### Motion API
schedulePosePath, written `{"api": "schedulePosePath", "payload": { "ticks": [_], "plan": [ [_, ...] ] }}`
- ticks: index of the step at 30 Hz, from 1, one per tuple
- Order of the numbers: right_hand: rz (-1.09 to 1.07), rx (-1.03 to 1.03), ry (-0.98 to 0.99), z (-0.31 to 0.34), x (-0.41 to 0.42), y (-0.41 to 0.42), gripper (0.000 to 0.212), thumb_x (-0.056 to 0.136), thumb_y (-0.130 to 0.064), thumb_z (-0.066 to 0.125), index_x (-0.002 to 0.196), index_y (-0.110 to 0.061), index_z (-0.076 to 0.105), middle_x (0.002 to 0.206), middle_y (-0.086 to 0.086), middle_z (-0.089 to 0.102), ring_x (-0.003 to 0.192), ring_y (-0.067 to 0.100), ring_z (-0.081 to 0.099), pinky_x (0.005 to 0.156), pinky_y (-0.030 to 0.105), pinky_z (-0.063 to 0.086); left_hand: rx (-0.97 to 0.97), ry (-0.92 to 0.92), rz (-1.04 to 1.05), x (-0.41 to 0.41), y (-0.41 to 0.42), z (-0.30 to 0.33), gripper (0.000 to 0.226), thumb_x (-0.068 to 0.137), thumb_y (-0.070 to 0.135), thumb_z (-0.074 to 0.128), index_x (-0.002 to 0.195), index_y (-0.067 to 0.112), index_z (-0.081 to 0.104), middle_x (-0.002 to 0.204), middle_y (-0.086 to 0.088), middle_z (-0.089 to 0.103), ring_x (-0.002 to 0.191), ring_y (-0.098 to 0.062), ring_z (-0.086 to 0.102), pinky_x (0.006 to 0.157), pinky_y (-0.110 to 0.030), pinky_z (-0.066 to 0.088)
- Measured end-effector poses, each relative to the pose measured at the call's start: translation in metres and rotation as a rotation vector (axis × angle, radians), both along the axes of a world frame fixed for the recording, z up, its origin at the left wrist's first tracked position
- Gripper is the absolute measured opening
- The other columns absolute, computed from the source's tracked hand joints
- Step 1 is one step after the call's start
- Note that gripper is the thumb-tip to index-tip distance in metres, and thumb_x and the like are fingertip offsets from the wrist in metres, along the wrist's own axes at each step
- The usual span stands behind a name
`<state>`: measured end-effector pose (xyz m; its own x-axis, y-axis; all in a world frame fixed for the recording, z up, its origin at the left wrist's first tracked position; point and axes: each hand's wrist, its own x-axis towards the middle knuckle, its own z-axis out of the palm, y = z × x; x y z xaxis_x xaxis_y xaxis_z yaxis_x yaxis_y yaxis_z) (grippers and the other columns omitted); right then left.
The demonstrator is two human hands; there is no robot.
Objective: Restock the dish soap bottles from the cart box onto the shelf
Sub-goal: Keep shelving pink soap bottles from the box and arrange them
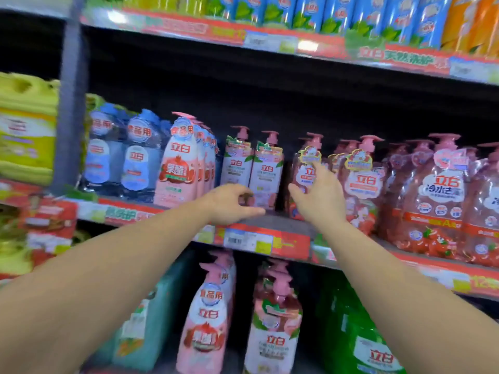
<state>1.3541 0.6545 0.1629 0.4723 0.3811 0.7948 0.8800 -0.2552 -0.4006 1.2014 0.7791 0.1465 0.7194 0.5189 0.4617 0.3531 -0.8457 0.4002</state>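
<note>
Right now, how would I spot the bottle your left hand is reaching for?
Find the middle shelf, level with both hands. The left hand is at a pair of white pump bottles; it is the right one, beside the dark gap, with red bottles beyond.

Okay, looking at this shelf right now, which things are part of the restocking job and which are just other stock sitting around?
Part of the job:
- twin pack of pink-pump bottles
- left hand
- right hand
- middle shelf

Just other stock:
- blue bottles
- red pump bottles
- yellow jugs
- green bottle
</note>
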Motion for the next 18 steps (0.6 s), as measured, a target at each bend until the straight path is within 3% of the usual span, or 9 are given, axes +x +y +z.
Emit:
{"api": "schedulePosePath", "payload": {
  "ticks": [3,8,11,14,18],
  "plan": [
    [0.185,-0.177,-0.085,-0.015,-0.107,0.049,0.061,0.086,-0.035,0.066,0.140,-0.015,0.045,0.137,0.010,0.053,0.129,0.030,0.045,0.102,0.038,0.038,0.045,-0.075,0.072,-0.095,0.012,-0.024,0.059,0.087,0.043,0.069,0.136,0.012,0.054,0.140,-0.005,0.055,0.127,-0.020,0.051,0.101,-0.024,0.036],
    [0.481,-0.317,-0.106,-0.073,-0.312,0.132,0.054,0.085,-0.035,0.066,0.133,-0.014,0.052,0.131,0.013,0.058,0.124,0.031,0.051,0.100,0.038,0.040,0.094,-0.016,0.365,-0.304,0.062,-0.078,0.057,0.082,0.048,0.071,0.128,0.017,0.060,0.124,-0.007,0.064,0.118,-0.028,0.058,0.097,-0.035,0.046],
    [0.667,-0.448,-0.120,-0.109,-0.435,0.171,0.057,0.087,-0.039,0.065,0.136,-0.015,0.050,0.136,0.010,0.055,0.127,0.029,0.049,0.102,0.036,0.040,-0.023,0.083,0.693,-0.441,0.078,-0.119,0.071,0.081,0.058,0.067,0.136,0.016,0.052,0.134,-0.009,0.057,0.126,-0.030,0.051,0.102,-0.034,0.043],
    [0.818,-0.550,-0.126,-0.143,-0.550,0.197,0.062,0.087,-0.046,0.063,0.140,-0.018,0.048,0.138,0.010,0.053,0.128,0.028,0.049,0.101,0.034,0.040,-0.111,0.096,0.905,-0.562,0.078,-0.156,0.079,0.073,0.073,0.060,0.132,0.021,0.056,0.129,-0.010,0.060,0.123,-0.031,0.054,0.099,-0.038,0.047],
    [1.019,-0.653,-0.136,-0.185,-0.676,0.223,0.056,0.087,-0.042,0.064,0.136,-0.017,0.051,0.137,0.010,0.054,0.126,0.029,0.049,0.100,0.036,0.042,-0.234,0.099,1.090,-0.681,0.066,-0.191,0.065,0.081,0.061,0.064,0.132,0.021,0.056,0.126,-0.010,0.060,0.119,-0.031,0.056,0.097,-0.037,0.047]
  ]
}}
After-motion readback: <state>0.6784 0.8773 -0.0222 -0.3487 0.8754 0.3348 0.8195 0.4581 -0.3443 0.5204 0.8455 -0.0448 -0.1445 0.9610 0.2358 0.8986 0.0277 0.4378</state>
